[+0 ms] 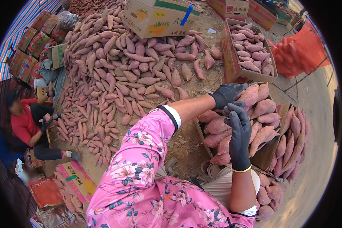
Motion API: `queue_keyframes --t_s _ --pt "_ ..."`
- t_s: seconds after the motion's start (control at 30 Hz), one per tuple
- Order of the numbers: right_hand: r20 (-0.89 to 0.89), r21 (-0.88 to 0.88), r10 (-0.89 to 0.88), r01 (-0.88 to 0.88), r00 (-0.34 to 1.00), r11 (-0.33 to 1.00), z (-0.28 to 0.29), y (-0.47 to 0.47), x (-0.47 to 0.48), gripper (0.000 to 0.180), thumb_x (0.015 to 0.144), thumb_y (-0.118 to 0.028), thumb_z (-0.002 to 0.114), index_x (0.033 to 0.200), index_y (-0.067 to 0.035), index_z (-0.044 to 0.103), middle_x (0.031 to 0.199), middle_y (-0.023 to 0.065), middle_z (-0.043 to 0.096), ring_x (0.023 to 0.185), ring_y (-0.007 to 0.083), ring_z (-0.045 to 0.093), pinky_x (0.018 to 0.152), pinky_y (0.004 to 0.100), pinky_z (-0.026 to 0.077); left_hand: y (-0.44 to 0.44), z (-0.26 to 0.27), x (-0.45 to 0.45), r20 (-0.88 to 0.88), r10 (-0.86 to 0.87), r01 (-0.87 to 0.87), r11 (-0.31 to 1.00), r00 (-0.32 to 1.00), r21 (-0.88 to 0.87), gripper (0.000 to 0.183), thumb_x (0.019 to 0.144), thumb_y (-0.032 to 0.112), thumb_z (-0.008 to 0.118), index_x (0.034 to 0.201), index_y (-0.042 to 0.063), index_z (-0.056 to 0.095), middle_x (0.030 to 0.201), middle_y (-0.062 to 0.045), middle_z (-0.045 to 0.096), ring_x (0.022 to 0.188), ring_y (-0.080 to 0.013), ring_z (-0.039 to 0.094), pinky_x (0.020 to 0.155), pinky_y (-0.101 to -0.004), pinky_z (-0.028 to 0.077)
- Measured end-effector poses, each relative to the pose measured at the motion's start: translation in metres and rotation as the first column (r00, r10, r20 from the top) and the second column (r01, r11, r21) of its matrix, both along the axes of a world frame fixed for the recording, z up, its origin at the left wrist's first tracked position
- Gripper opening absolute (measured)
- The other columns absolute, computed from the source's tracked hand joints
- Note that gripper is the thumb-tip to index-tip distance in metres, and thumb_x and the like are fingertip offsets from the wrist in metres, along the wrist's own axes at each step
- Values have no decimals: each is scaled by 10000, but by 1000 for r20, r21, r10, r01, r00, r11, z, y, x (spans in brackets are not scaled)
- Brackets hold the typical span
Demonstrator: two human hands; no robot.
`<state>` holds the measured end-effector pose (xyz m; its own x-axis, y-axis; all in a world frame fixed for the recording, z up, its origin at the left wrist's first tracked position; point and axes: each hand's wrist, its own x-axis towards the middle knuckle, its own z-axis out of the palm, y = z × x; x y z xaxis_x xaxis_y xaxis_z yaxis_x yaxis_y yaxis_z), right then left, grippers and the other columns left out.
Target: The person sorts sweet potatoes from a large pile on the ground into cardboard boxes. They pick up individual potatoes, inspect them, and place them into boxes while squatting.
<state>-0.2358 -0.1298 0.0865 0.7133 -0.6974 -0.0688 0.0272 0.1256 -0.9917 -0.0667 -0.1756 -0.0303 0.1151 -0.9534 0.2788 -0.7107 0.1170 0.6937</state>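
Both my hands wear dark gloves and meet above a cardboard box point(201, 134) heaped with large reddish sweet potatoes point(218, 125). My left hand point(228, 95) reaches across to the box's far side, its fingertips beside a thick sweet potato point(249, 95); whether it grips anything is hidden. Nearer to me, my right hand point(240, 136) is raised over the heap with its fingers extended and nothing visible in it. The fingers of the two hands overlap in the view, and I cannot tell if they touch.
A big pile of sweet potatoes point(114, 74) spreads to the left, under a printed carton point(162, 17). Filled boxes stand beyond point(230, 65) and at the right point(290, 142). A red mesh sack point(296, 51) lies at the upper right. Another person point(25, 119) sits at the left, gloved.
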Motion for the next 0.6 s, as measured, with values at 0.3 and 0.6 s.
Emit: queue_keyframes --t_s 0.3,0.6 --pt "-219 -11 135 -140 966 990 -3 8 11 258 1030 -57 512 1252 36 606 1170 96 662 1092 159 615 943 291 491 247 -186 215 337 568 -656 587 751 474 599 919 405 622 1399 59 528 1312 -213 615 1230 -383 582 1070 -467 440" --pt "-455 -182 88 -190 886 965 -20 7 20 289 902 -3 585 1181 22 655 1120 139 673 999 241 633 889 342 503 254 -271 306 711 391 -800 423 585 425 550 898 153 555 1442 167 471 1416 -161 518 1303 -369 508 1081 -549 412"
